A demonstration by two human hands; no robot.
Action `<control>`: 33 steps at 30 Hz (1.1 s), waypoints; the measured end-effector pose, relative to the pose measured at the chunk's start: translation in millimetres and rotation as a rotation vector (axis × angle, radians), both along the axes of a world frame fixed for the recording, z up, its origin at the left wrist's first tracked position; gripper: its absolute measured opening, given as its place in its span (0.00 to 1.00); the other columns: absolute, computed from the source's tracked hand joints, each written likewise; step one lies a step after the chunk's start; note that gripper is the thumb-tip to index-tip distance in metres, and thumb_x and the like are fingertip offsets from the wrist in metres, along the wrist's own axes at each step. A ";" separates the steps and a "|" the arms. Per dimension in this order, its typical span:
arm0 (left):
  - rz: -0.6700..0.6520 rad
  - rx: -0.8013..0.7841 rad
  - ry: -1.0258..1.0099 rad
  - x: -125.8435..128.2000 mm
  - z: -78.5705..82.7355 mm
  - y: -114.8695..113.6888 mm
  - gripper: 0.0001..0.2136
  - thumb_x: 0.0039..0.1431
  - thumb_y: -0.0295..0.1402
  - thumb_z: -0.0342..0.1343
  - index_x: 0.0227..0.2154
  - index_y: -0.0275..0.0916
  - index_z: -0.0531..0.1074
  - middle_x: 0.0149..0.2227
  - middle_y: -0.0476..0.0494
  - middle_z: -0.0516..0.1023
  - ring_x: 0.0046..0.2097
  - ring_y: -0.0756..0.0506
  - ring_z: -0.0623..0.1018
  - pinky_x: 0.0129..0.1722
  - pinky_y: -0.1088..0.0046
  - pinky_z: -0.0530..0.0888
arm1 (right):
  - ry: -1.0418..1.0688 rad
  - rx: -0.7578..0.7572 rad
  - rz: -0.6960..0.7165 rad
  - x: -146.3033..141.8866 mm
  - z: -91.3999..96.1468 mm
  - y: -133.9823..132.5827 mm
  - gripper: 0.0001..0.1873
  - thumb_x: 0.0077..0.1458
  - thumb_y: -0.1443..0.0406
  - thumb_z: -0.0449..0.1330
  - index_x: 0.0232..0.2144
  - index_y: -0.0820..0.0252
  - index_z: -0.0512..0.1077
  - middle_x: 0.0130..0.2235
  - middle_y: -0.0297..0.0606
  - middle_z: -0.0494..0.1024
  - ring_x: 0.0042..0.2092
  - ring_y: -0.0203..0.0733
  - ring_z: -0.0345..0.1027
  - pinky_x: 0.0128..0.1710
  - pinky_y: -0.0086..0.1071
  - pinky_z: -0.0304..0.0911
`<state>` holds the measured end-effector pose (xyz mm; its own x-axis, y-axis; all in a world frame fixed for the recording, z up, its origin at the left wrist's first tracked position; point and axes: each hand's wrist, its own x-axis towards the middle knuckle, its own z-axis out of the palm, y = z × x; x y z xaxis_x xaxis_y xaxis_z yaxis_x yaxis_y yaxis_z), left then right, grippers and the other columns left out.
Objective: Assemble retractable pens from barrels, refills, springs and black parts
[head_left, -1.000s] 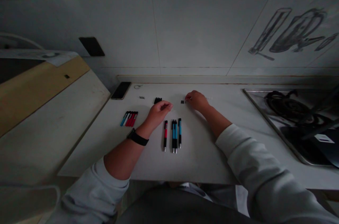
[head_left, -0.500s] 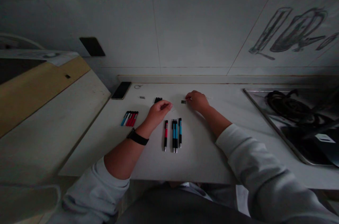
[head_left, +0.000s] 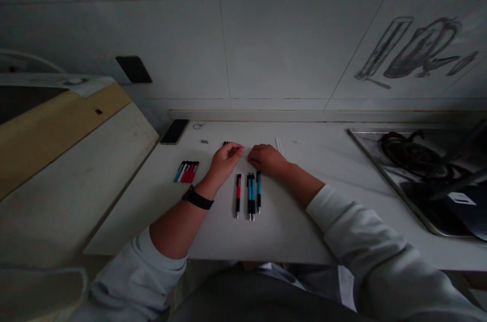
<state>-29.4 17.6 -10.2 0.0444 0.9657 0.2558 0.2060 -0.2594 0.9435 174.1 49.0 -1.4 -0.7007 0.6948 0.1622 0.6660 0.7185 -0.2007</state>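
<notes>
My left hand (head_left: pixel 225 159) is over the worktop with thumb and fingertips pinched together; anything between them is too small to make out. Just right of it, my right hand (head_left: pixel 268 159) has its fingers curled down near the surface, and what they hold is hidden. Below the hands lie a red pen (head_left: pixel 238 195) and several blue pens (head_left: pixel 251 196), tips toward me. Behind my left hand a bit of some black pen parts (head_left: pixel 225 143) shows. Thin white sticks like pen refills (head_left: pixel 279 145) lie beyond my right hand.
On the left are coloured pen barrels (head_left: pixel 186 172), small springs (head_left: pixel 204 141), a ring-like item (head_left: pixel 198 126) and a phone (head_left: pixel 174 132). Faint clear bits (head_left: pixel 298 142) lie right of the refills. A gas hob (head_left: pixel 403 180) borders the right side, a slanted board (head_left: pixel 83 159) the left.
My right hand has moved left and slightly toward me, close to my left hand. It now covers the spot of the small black pieces and leaves the white sticks visible. My left hand barely moved.
</notes>
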 end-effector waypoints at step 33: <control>-0.084 -0.020 0.033 -0.6 -2.6 -0.3 0.15 0.60 0.45 0.61 0.40 0.38 0.78 0.35 0.46 0.78 0.36 0.47 0.75 0.37 0.70 0.71 | 0.130 -0.091 -0.778 197.1 -22.6 59.5 0.11 0.58 0.63 0.63 0.41 0.57 0.83 0.41 0.41 0.86 0.39 0.43 0.76 0.40 0.32 0.65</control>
<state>-30.0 17.3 -12.7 0.1331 0.9631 0.2339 0.2153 -0.2585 0.9417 371.2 108.5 -24.0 0.0122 0.9917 0.1280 0.9373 0.0332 -0.3469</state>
